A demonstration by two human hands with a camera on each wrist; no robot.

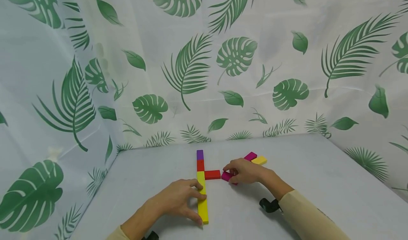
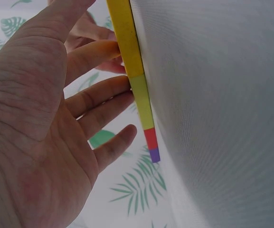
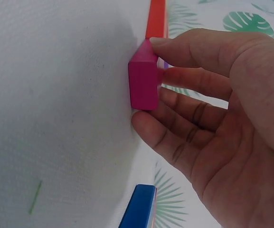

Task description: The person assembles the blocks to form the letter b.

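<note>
A straight column of blocks runs away from me: a purple block [image 1: 199, 155], a red block [image 1: 200, 165], then yellow blocks [image 1: 203, 211] nearest. A second red block [image 1: 212, 175] juts out rightward from the column. My left hand [image 1: 180, 201] lies along the column's left side, fingertips and thumb touching the yellow blocks; in the left wrist view its fingers [image 2: 103, 92] are loosely extended. My right hand [image 1: 245, 171] pinches a magenta block [image 3: 144, 83] between thumb and fingers, close to the jutting red block's right end. Its fingers partly cover that block in the head view.
Behind the right hand lie another magenta block [image 1: 250, 156] and a yellow block [image 1: 259, 160]. A blue block [image 3: 137, 206] shows low in the right wrist view. The white table [image 1: 318, 183] meets leaf-printed curtains [image 1: 204, 119] at its back and sides.
</note>
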